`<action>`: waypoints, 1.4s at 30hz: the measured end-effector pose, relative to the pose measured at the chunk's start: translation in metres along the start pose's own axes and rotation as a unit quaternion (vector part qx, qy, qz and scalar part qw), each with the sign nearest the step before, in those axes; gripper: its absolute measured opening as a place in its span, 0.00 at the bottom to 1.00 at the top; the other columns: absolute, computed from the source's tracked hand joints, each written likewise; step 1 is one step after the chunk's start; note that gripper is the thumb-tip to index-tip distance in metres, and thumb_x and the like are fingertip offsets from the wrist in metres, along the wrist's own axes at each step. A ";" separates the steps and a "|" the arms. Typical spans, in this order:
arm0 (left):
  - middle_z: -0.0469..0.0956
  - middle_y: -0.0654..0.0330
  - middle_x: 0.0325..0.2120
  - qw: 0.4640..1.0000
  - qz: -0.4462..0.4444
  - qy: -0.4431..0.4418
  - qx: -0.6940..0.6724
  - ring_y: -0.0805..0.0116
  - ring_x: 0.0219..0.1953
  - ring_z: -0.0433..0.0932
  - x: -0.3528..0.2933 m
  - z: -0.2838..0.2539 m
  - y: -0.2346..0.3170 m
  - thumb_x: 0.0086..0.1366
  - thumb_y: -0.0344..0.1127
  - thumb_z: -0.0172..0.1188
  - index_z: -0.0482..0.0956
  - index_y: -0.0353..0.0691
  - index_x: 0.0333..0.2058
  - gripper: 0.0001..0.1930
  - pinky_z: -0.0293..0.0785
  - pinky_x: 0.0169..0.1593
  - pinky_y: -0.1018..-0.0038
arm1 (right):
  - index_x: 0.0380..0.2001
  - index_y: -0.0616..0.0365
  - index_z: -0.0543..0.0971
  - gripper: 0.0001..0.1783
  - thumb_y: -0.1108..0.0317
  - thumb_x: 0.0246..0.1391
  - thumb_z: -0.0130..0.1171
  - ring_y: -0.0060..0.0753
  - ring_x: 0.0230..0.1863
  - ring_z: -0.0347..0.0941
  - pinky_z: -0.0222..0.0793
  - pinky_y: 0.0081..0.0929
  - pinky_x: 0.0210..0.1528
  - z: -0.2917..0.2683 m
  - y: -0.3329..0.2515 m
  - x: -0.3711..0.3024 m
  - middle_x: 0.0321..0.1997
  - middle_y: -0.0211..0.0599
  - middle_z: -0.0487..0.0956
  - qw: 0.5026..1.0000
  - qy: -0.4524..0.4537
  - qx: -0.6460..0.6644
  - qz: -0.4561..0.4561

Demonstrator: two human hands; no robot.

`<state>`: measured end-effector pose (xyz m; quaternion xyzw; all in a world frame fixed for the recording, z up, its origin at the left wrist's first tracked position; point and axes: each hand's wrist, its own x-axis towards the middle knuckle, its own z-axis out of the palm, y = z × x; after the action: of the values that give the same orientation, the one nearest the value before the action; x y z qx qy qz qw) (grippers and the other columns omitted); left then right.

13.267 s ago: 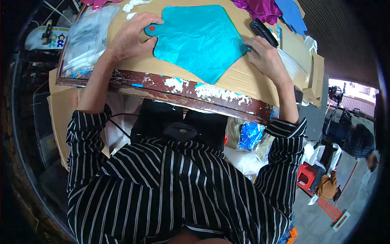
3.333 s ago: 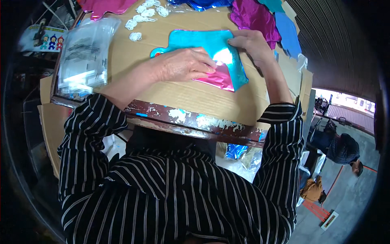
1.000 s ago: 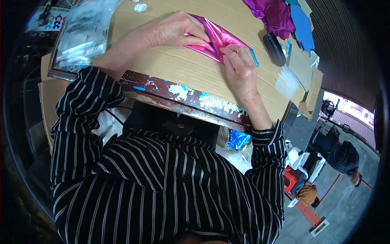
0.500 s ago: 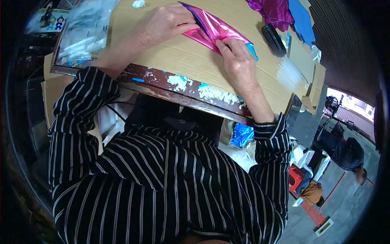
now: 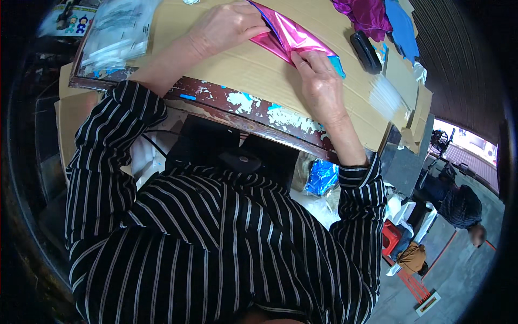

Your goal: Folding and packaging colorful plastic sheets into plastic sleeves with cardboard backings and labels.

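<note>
A shiny pink piece of metallic fabric [image 5: 295, 36] with a blue end lies folded at the far middle of the cardboard-covered table. My left hand [image 5: 229, 26] is closed on its left end, fingers pinching the layers. My right hand [image 5: 322, 81] presses thumb and fingers together on the fabric's near edge, close to the blue end. A dark blue rim runs along the upper left fold. What the fabric is made up into cannot be told. Just right of it rests a black case-like object [image 5: 365, 52].
Clear plastic bags [image 5: 117, 38] are piled at the table's left. Purple cloth [image 5: 367, 17] and blue cloth [image 5: 401, 29] lie at the far right. Clear plastic sleeves [image 5: 385, 96] sit at the right edge. A person [image 5: 461, 205] is on the floor area to the right.
The view has shifted slightly, so the table and both hands appear a little to the right. Both hands keep their hold on the pink fabric.
</note>
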<state>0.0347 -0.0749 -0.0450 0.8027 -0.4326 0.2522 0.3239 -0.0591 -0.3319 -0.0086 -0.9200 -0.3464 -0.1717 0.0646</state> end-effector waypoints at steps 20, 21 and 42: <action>0.84 0.59 0.46 0.994 0.079 -0.054 0.048 0.58 0.46 0.81 0.041 0.028 0.048 0.58 0.27 0.66 0.86 0.37 0.41 0.11 0.79 0.53 0.63 | 0.48 0.66 0.82 0.24 0.75 0.43 0.60 0.46 0.51 0.73 0.76 0.38 0.51 0.008 -0.016 -0.007 0.48 0.43 0.76 0.998 -0.009 -0.004 0.062; 0.84 0.58 0.47 0.995 0.062 -0.065 0.034 0.58 0.47 0.81 0.040 0.034 0.046 0.59 0.27 0.65 0.86 0.37 0.42 0.12 0.79 0.53 0.63 | 0.47 0.67 0.82 0.23 0.73 0.43 0.62 0.46 0.50 0.73 0.76 0.37 0.50 0.008 -0.016 -0.007 0.46 0.44 0.76 0.998 0.000 -0.001 0.055; 0.84 0.55 0.48 0.992 -0.027 -0.103 -0.064 0.55 0.49 0.81 0.035 0.050 0.029 0.66 0.31 0.63 0.86 0.38 0.47 0.12 0.80 0.54 0.63 | 0.42 0.67 0.85 0.15 0.83 0.50 0.58 0.53 0.50 0.80 0.76 0.40 0.54 0.019 0.055 0.012 0.48 0.49 0.84 0.967 0.050 0.213 0.131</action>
<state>0.0335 -0.1422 -0.0460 0.8132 -0.4573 0.1314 0.3353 -0.0091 -0.3610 -0.0218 -0.9126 -0.2478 -0.1299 0.2981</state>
